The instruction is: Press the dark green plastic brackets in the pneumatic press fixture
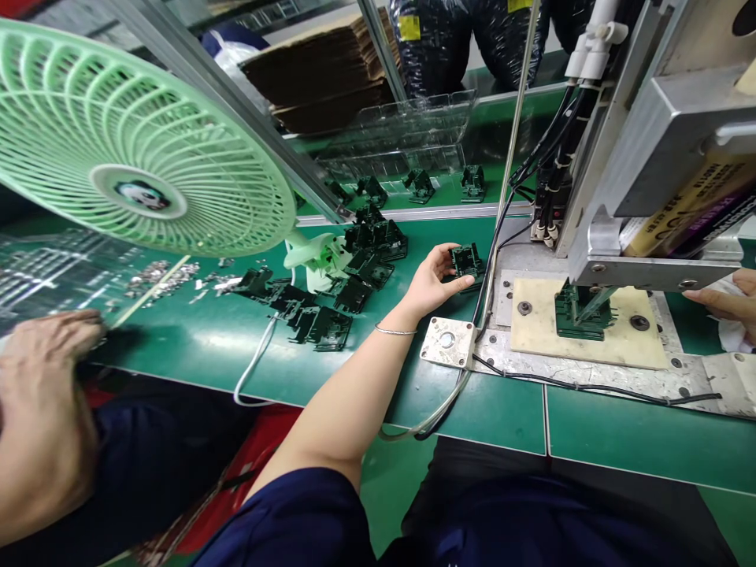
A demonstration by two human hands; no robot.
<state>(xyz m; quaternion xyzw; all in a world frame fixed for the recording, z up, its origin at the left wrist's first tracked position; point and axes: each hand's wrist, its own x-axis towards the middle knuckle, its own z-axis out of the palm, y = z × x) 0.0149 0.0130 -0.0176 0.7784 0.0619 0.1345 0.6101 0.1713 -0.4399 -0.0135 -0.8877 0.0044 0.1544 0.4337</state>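
Note:
My left hand [434, 282] is closed on a small black plastic housing [465, 261], fingers behind it and thumb along its lower edge, just above the green bench. At the right edge, my right hand [732, 298] is partly cut off, its index finger stretched toward the machine's metal bracket [655, 272]. A crumpled white cloth or tissue [732, 332] shows under its fingers and seems held there. Between my hands, another dark housing [583, 311] sits on the cream fixture plate [531, 335], beneath the machine head, with a clear nozzle [596, 303] reaching down to it.
A pile of black housings [372, 244] lies left of my hand, beside a green fan [142, 189]. A white button box [447, 341] and cables stand before the fixture. Clear trays [402, 142] lie behind. A co-worker's hand [53, 346] rests at far left, near small metal parts [159, 279].

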